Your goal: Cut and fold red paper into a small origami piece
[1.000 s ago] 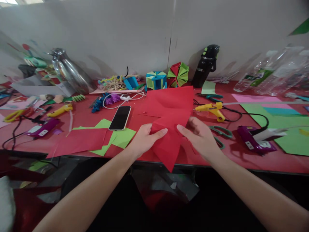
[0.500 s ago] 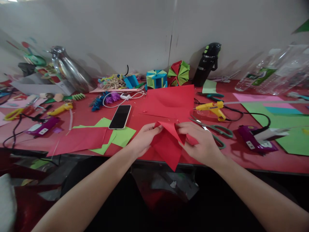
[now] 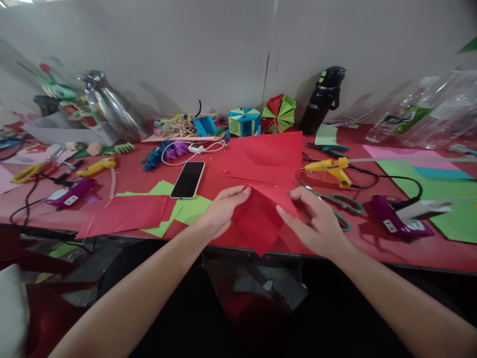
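Note:
My left hand (image 3: 227,206) pinches the top left corner of a sheet of red paper (image 3: 261,219) between thumb and fingers. The paper hangs over the table's front edge, one point downward, with a crease across it. At its right side is my right hand (image 3: 316,221), fingers curled behind the paper and thumb in front, loosely around the right corner. Behind the hands lies a larger red sheet (image 3: 264,156). Green-handled scissors (image 3: 345,203) rest just beyond my right hand, partly hidden by it.
A phone (image 3: 188,180) lies on green sheets (image 3: 194,211) beside more red paper (image 3: 130,214). Yellow glue guns (image 3: 330,168) and purple power sockets (image 3: 400,219) with cords are on both sides. Folded paper models (image 3: 279,113), a black bottle (image 3: 322,102) and a steel jug (image 3: 112,107) stand along the wall.
The right part of the red paper has been opened out flatter. My right hand's thumb and fingers have spread apart and shifted slightly right. The left hand keeps its pinch.

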`<state>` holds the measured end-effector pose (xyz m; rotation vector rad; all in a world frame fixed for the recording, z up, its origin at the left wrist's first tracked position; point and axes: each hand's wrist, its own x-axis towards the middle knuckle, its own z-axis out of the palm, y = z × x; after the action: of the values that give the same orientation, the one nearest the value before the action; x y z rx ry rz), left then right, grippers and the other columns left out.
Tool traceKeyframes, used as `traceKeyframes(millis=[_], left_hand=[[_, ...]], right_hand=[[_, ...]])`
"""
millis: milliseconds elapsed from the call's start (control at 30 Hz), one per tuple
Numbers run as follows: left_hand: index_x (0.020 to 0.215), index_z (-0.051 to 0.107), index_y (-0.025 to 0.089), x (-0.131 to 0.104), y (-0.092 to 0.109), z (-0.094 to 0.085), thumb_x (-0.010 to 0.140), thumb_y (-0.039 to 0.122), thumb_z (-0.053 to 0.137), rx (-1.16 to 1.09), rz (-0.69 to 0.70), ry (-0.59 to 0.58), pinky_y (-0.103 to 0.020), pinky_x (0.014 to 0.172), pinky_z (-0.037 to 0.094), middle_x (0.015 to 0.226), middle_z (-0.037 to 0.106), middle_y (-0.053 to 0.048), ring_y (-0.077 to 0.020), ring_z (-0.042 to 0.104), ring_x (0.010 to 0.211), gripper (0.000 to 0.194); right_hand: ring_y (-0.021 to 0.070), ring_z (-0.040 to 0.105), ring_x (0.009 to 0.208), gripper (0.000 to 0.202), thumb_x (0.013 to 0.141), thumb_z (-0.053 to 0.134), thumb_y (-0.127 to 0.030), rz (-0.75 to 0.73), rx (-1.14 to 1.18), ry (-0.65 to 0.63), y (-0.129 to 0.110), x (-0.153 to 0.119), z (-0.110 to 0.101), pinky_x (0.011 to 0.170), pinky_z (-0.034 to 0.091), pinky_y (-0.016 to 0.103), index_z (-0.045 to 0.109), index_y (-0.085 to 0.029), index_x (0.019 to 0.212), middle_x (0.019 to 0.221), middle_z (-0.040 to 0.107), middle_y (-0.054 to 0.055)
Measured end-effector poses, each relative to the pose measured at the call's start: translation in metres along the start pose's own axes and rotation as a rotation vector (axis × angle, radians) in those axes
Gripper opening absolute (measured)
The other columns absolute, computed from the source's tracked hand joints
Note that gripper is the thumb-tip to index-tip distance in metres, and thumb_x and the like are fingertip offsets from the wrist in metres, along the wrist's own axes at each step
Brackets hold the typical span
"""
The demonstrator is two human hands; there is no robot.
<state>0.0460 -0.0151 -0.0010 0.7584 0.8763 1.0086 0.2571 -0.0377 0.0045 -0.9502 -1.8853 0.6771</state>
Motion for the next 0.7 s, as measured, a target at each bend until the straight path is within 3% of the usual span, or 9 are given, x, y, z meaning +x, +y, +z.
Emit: traceKeyframes(millis=[133,267,400,567,700], left_hand=[[0.098,0.077,0.016,-0.002,-0.003,0.000,0.086,0.038,0.071,0.092,0.029,-0.125,-0.032,0.085,0.052,0.096,0.077,-0.010,-0.0210,0.071,0.086,0.025],[0.099,0.077,0.016,-0.002,-0.006,0.002,0.084,0.039,0.073,0.115,0.001,-0.123,-0.033,0.083,0.052,0.095,0.077,-0.010,-0.0217,0.071,0.085,0.027],[0.092,0.076,0.013,-0.002,-0.002,0.006,0.078,0.034,0.078,-0.005,-0.035,-0.053,-0.032,0.082,0.052,0.093,0.077,-0.011,-0.0226,0.071,0.085,0.024],[0.085,0.074,0.013,-0.002,0.000,0.007,0.076,0.029,0.079,-0.050,-0.023,-0.044,-0.029,0.080,0.051,0.088,0.076,-0.009,-0.0204,0.070,0.083,0.019],[0.087,0.074,0.016,-0.001,-0.003,0.004,0.077,0.031,0.080,-0.041,0.005,-0.022,-0.028,0.080,0.050,0.089,0.076,-0.006,-0.0173,0.070,0.081,0.018]], right_hand=[[0.0198,0.068,0.088,0.012,0.087,0.067,-0.028,0.143,0.081,0.125,-0.004,0.004,0.004,0.078,0.055,0.031,0.069,-0.022,0.098,0.095,0.073,0.003],[0.0197,0.069,0.083,0.009,0.085,0.071,-0.029,0.184,0.033,0.166,-0.003,0.005,0.008,0.075,0.054,0.030,0.073,-0.022,0.091,0.090,0.075,0.002],[0.0159,0.060,0.070,0.006,0.088,0.065,-0.021,0.070,-0.029,0.141,0.000,0.000,0.011,0.066,0.050,0.028,0.065,-0.021,0.082,0.076,0.064,0.000],[0.0179,0.057,0.080,0.011,0.086,0.059,-0.009,-0.116,-0.080,0.057,0.001,-0.002,0.009,0.071,0.048,0.030,0.060,-0.020,0.085,0.085,0.060,0.004],[0.0170,0.058,0.080,0.013,0.085,0.058,-0.007,-0.104,-0.078,0.048,-0.001,-0.001,0.007,0.070,0.048,0.029,0.059,-0.020,0.085,0.086,0.060,0.003]])
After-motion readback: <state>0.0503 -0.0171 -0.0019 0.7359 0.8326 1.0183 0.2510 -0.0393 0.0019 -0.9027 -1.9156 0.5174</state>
